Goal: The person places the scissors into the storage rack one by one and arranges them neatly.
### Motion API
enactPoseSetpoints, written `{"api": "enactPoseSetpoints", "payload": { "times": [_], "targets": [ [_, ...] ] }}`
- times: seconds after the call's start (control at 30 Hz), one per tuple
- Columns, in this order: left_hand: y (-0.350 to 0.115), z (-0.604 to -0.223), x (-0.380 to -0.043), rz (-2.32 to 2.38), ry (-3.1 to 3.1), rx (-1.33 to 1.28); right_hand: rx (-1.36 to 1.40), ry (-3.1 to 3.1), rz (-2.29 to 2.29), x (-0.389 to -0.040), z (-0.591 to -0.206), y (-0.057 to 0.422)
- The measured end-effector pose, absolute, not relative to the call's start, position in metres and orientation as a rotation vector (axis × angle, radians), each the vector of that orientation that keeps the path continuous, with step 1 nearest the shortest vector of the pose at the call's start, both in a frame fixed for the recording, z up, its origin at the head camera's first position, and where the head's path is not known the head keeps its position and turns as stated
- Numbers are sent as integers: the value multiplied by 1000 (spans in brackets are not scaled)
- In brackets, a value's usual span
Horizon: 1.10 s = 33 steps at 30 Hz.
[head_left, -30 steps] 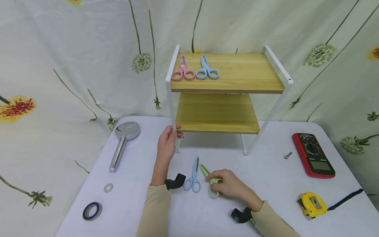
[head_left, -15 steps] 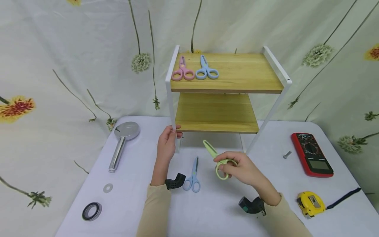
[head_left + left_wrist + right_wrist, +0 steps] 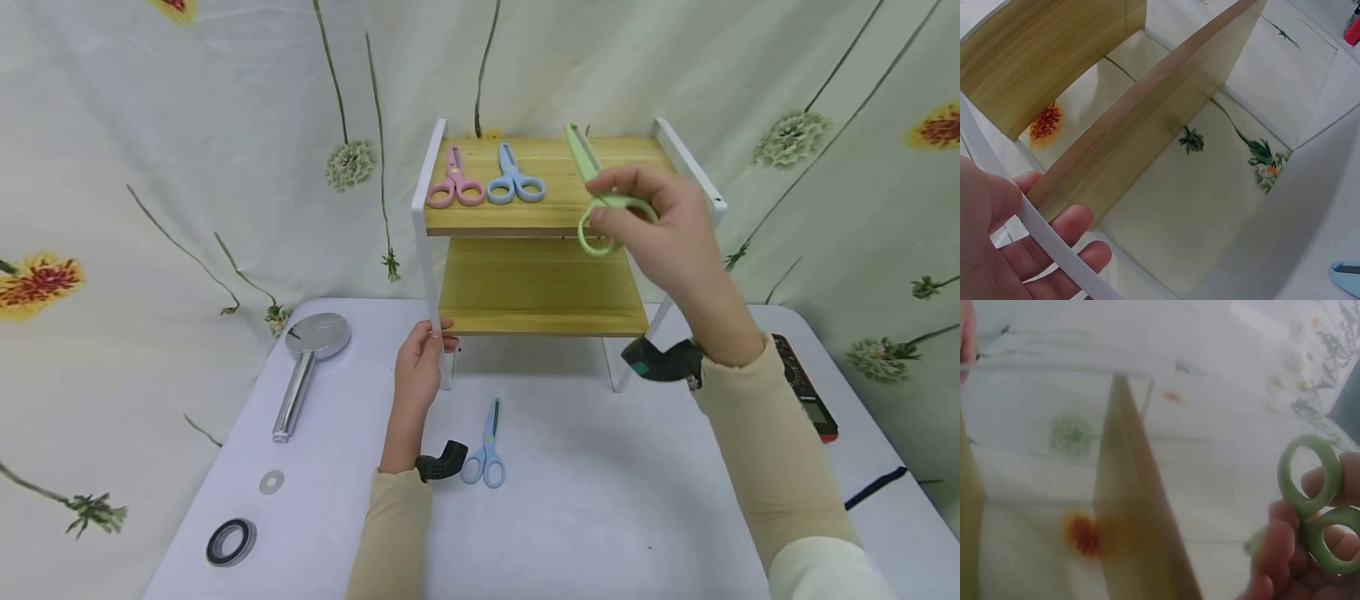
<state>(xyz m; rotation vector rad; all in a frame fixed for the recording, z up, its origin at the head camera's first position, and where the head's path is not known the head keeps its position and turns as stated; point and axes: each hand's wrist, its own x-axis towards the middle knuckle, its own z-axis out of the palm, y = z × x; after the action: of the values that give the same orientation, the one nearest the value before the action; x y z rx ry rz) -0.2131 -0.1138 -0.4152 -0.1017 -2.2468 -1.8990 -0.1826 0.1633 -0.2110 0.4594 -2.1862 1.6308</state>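
Between thumb and fingers my right hand (image 3: pixel 667 225) pinches green scissors (image 3: pixel 583 154) by the handles, blades pointing up and away, in front of the upper shelf's right part. The right wrist view shows the green scissors' handle loops (image 3: pixel 1310 475) close up. My left hand (image 3: pixel 418 362) grips the left white leg of the two-tier wooden shelf (image 3: pixel 540 287); in the left wrist view its fingers (image 3: pixel 1072 225) curl round the white frame (image 3: pixel 1054 247). Pink scissors (image 3: pixel 454 179) and blue scissors (image 3: pixel 514 177) lie side by side on the top board. Another pair of blue scissors (image 3: pixel 486 450) lies on the table.
On the table's left are a shower head (image 3: pixel 307 358), a flat washer (image 3: pixel 272 482) and a black-rimmed ring (image 3: pixel 230 542). At the right, my forearm partly covers a red multimeter (image 3: pixel 813 400); a black strap (image 3: pixel 876 487) shows beside it. A flower-print cloth (image 3: pixel 225 167) hangs behind.
My right hand has lifted the green scissors off the table and carried them up and right to the top shelf's height. My left hand keeps its hold on the shelf leg.
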Motion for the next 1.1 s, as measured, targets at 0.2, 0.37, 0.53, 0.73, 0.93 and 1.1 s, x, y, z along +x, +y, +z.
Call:
{"api": "enactPoseSetpoints", "payload": {
  "times": [0.2,0.37,0.53,0.73,0.93,1.1],
  "targets": [
    [-114,-418,-214,-1912,-2235,-105,184,-2526,1329,-244,-188,162],
    [-115,-421,-213,-1904,-2257,-86,199,-2765,979,-265,-188,158],
    [-115,-419,-213,-1896,-2249,-88,301,-2789,768,-266,-189,153],
    [-115,-417,-215,-1889,-2244,-98,328,-2801,779,-263,-188,156],
    [-115,-419,-215,-1899,-2243,-100,387,-2818,901,-262,-189,164],
    [-114,-418,-214,-1901,-2232,-110,417,-2839,902,-261,-188,166]
  ]
}}
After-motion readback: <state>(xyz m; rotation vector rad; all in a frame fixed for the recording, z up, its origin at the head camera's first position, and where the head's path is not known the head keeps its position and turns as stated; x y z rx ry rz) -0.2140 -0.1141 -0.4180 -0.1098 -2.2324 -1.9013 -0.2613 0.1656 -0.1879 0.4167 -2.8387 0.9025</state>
